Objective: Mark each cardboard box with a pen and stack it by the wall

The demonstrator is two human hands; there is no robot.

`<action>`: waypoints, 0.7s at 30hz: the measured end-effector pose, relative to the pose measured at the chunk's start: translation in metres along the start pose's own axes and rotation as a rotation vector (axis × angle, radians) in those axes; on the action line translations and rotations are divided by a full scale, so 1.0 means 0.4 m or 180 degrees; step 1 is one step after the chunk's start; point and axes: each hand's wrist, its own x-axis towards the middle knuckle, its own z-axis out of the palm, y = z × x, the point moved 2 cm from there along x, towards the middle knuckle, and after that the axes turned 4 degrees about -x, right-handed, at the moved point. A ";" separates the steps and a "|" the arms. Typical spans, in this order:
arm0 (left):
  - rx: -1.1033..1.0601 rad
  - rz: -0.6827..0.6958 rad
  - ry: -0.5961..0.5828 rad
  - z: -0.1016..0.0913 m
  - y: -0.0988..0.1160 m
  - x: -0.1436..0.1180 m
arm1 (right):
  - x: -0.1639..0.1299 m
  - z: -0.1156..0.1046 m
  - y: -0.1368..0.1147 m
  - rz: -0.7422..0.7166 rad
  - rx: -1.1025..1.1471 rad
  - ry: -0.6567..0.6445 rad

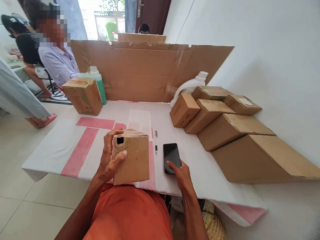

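Note:
My left hand (111, 156) is wrapped round the left side of a small cardboard box (133, 160) at the table's front edge, thumb on its front face. A small black square shows near the box's upper left corner. To the right, my right hand (181, 170) grips the lower right part of a black smartphone (171, 155), with the thumb over its dark screen. The phone appears to lie on the table; whether it is lifted at all I cannot tell. Between box and phone lies a pen (156, 142).
Several cardboard boxes (237, 131) line the right side by the wall, with a white jug (190, 85) behind. At the back left stand another box (83, 96) and a green-liquid bottle (100, 88). A cardboard panel (140, 73) closes the far edge. People (57, 63) are beyond, at left.

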 end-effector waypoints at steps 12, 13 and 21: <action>-0.0024 0.0005 -0.0021 -0.004 0.007 0.003 | -0.323 -0.013 -0.222 -0.0253 0.3051 -0.1750; 0.0000 0.0020 -0.0025 -0.003 0.008 0.001 | -0.342 0.001 -0.246 -0.0330 0.3090 -0.1957; 0.0293 0.0300 0.0219 -0.003 0.016 -0.021 | -0.368 0.157 -0.298 -0.1041 0.2764 -0.2497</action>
